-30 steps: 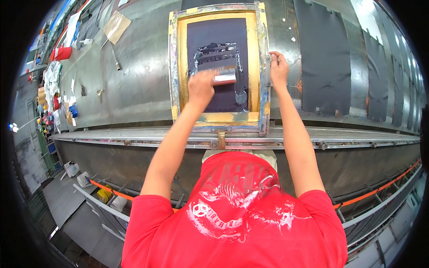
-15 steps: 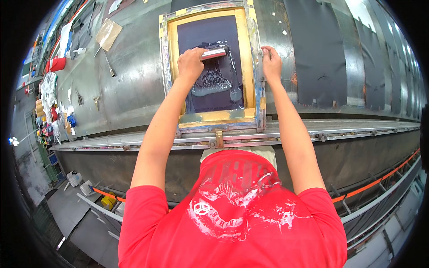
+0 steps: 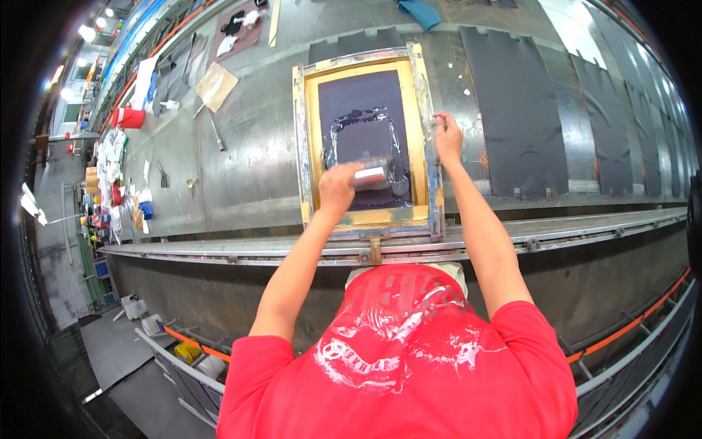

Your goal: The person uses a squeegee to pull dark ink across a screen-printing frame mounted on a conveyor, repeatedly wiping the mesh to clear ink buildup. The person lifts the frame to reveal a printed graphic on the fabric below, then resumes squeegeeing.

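A screen-printing frame (image 3: 387, 216) with yellow-taped inner edges lies on the long metal table in front of me. Dark ink outlines a rough rectangle on its dark mesh (image 3: 358, 94). My left hand (image 3: 336, 190) is closed around a squeegee (image 3: 371, 174), which rests across the lower half of the mesh; motion blurs its edge. At the frame's right side, my right hand (image 3: 448, 139) has its fingers curled on the outer rail. My palm hides part of that grip.
Dark fabric panels (image 3: 515, 117) lie flat on the table to the right. Leftward are a brown paper piece (image 3: 217, 85), a thin metal-ended tool (image 3: 217, 135) and a red container (image 3: 129, 117). A metal rail (image 3: 482, 245) runs along the table's near edge.
My left hand has drawn the squeegee toward me, from the upper part of the mesh to the lower part. My right hand stays at the frame's right rail. The view has shifted slightly.
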A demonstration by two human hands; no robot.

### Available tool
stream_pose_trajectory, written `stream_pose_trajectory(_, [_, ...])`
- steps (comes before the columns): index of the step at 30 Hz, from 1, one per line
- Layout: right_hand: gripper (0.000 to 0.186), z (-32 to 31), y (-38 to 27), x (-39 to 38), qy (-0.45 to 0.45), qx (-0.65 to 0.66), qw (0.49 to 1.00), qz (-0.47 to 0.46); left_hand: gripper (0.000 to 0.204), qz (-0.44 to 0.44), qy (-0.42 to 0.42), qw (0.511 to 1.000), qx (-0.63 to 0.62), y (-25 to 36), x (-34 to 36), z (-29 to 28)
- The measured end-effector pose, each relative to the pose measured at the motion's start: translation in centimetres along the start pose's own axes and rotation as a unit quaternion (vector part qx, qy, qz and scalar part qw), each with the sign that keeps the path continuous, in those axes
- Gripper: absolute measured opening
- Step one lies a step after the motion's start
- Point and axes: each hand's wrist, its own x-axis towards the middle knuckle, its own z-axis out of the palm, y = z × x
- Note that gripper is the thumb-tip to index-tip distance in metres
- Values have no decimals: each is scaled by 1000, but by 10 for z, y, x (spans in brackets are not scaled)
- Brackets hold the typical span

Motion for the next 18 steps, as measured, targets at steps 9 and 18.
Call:
stream_pose_trajectory(9, [19,-11,-33,-12,11,41,999,-31,42,61,54,995,63,-8,29,9])
stream_pose_trajectory(18, [20,-17,-38,-16,-1,56,998,-13,46,-34,39,998,30,58,-118,-26])
